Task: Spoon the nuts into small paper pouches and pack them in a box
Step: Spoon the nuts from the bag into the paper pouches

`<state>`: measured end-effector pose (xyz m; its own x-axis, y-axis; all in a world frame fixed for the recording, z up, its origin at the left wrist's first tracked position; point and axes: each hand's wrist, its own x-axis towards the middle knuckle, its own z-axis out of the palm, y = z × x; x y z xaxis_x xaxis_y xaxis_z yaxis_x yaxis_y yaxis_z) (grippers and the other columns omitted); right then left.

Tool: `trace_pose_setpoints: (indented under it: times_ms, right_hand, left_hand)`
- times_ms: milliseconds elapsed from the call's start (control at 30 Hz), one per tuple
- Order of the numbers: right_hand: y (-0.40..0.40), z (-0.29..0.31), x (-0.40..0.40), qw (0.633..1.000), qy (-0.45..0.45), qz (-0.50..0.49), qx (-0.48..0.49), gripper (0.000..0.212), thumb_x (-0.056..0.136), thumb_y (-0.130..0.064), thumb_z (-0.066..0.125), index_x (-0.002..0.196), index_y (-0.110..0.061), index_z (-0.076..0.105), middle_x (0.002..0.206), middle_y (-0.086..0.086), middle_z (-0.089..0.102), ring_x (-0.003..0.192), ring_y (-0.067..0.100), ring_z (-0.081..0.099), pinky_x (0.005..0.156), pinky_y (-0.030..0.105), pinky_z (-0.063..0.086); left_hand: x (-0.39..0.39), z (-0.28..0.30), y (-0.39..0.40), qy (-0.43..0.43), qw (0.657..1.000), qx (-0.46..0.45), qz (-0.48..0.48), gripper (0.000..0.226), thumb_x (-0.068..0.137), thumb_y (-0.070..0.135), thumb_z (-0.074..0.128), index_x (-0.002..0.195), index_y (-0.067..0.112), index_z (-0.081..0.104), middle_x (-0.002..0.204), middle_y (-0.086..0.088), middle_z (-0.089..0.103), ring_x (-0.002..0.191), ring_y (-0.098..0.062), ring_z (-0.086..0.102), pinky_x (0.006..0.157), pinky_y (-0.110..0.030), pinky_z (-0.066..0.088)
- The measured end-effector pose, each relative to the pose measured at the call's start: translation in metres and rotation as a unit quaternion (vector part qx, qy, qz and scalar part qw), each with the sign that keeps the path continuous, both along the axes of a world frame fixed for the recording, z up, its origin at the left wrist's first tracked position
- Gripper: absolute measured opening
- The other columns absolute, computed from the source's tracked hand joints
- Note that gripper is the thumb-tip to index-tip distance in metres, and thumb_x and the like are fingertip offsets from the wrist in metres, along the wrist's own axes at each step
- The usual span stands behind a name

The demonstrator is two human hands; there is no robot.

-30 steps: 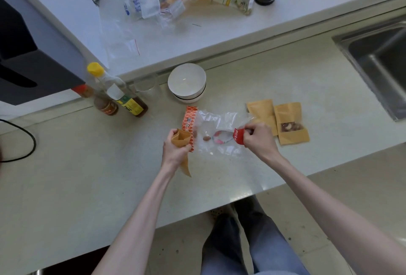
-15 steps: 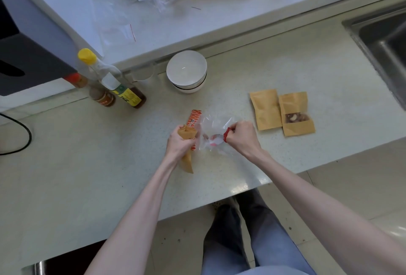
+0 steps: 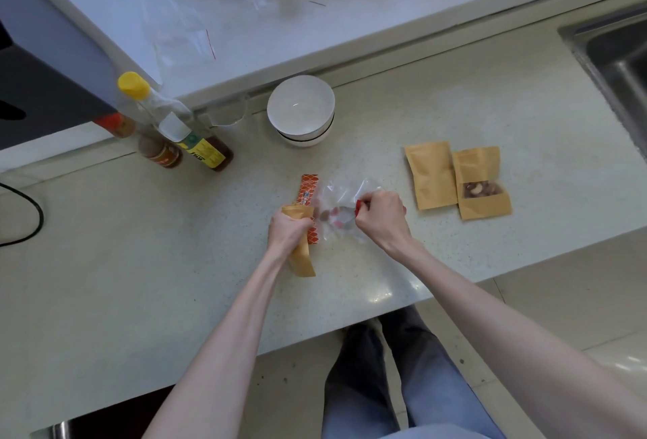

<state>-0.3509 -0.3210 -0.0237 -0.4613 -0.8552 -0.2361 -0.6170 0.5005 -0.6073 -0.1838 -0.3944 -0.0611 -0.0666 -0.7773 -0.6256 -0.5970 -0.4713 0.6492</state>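
Countertop (image 3: 455,95) front edge beside pouch (image 3: 301,256)

Right hand (image 3: 380,219) with red-handled spoon (image 3: 359,208) now sits further left, close to the paper pouch (image 3: 300,239) gripped in left hand (image 3: 289,230); clear nut bag (image 3: 345,209) is bunched narrower between them.

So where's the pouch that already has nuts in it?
In the head view, the filled pouch lies flat on the counter, right of the right hand, its left edge overlapping a plain pouch.
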Motion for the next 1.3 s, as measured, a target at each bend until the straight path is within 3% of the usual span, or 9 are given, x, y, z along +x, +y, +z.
trace_pose_setpoints:
  times_ms: [167,233,400,567,667,900,1033,1167,1300]
  right_hand:
    - [-0.009,0.001,0.003,1.0,0.001,0.007,-0.022,0.02,0.07,0.006,0.047,0.05,0.007,0.05,0.046,0.007,0.03,0.041,0.016,0.019,0.035,0.019,0.027]
    - [-0.012,-0.001,0.006,1.0,-0.009,0.01,-0.023,0.02,0.07,0.007,0.046,0.05,0.006,0.05,0.045,0.011,0.036,0.041,0.018,0.027,0.034,0.021,0.023]
    - [-0.02,-0.009,0.011,0.999,-0.031,0.002,-0.02,0.02,0.073,0.006,0.046,0.058,0.007,0.061,0.055,0.022,0.059,0.049,0.033,0.055,0.046,0.04,0.043]
    - [-0.02,-0.017,0.006,0.995,-0.082,-0.053,-0.024,0.018,0.069,0.006,0.048,0.056,0.005,0.06,0.05,0.018,0.053,0.046,0.017,0.038,0.04,0.02,0.025]
    - [-0.017,-0.023,0.006,0.988,-0.128,-0.089,-0.004,0.013,0.062,0.009,0.048,0.051,0.006,0.054,0.047,0.01,0.037,0.047,0.015,0.028,0.041,0.019,0.018]
    - [-0.015,-0.038,-0.012,0.955,-0.241,-0.165,0.051,0.033,0.062,0.009,0.054,0.04,-0.013,0.044,0.043,-0.003,0.035,0.046,0.015,0.032,0.047,0.024,0.026]
    - [-0.006,-0.038,-0.024,0.942,-0.266,-0.204,0.03,0.049,0.074,0.004,0.059,0.034,-0.018,0.04,0.034,-0.015,0.036,0.036,-0.001,0.037,0.041,0.013,0.027]
    - [0.0,-0.038,-0.042,0.935,-0.275,-0.222,0.013,0.025,0.08,0.003,0.052,0.066,-0.007,0.069,0.058,-0.005,0.056,0.057,0.009,0.048,0.054,0.022,0.035]
    - [0.015,-0.037,-0.061,0.921,-0.288,-0.262,-0.005,0.015,0.089,-0.006,0.061,0.095,-0.008,0.075,0.069,-0.001,0.068,0.054,0.005,0.056,0.049,0.018,0.045]
  left_hand:
    - [-0.001,0.001,-0.002,-0.002,1.0,0.004,-0.001,0.041,0.076,0.013,0.075,0.11,0.019,0.053,0.088,0.0,0.061,0.072,-0.015,0.06,0.059,-0.026,0.048]
    - [-0.001,0.0,-0.003,-0.003,1.0,0.006,0.0,0.042,0.075,0.011,0.075,0.113,0.015,0.057,0.092,-0.004,0.064,0.075,-0.018,0.062,0.063,-0.03,0.052]
    - [-0.002,-0.004,-0.007,0.011,1.0,0.026,0.012,0.045,0.074,0.008,0.075,0.114,0.016,0.056,0.1,-0.012,0.064,0.083,-0.027,0.063,0.078,-0.043,0.056]
    - [-0.005,-0.005,-0.009,0.014,0.999,0.032,0.014,0.04,0.074,0.007,0.073,0.11,0.014,0.058,0.099,-0.013,0.066,0.085,-0.029,0.065,0.079,-0.045,0.056]
    - [-0.004,-0.004,-0.008,0.013,0.999,0.03,0.018,0.04,0.074,0.008,0.074,0.109,0.016,0.056,0.094,-0.009,0.063,0.081,-0.025,0.063,0.076,-0.042,0.056]
    - [-0.002,-0.004,-0.012,0.019,0.998,0.036,0.054,0.029,0.074,0.006,0.072,0.088,0.026,0.056,0.091,-0.012,0.067,0.075,-0.024,0.063,0.074,-0.041,0.056]
    - [0.001,-0.004,-0.016,0.02,0.995,0.056,0.077,0.026,0.075,0.007,0.071,0.089,0.024,0.056,0.096,-0.018,0.069,0.077,-0.028,0.065,0.077,-0.045,0.057]
    - [0.003,-0.003,-0.018,0.01,0.996,0.047,0.081,0.027,0.075,0.012,0.073,0.098,0.02,0.061,0.1,-0.015,0.07,0.09,-0.034,0.069,0.084,-0.05,0.057]
    - [-0.002,-0.003,-0.017,-0.028,0.998,0.016,0.058,0.047,0.075,0.019,0.079,0.116,0.013,0.059,0.101,-0.006,0.067,0.089,-0.025,0.066,0.077,-0.035,0.055]
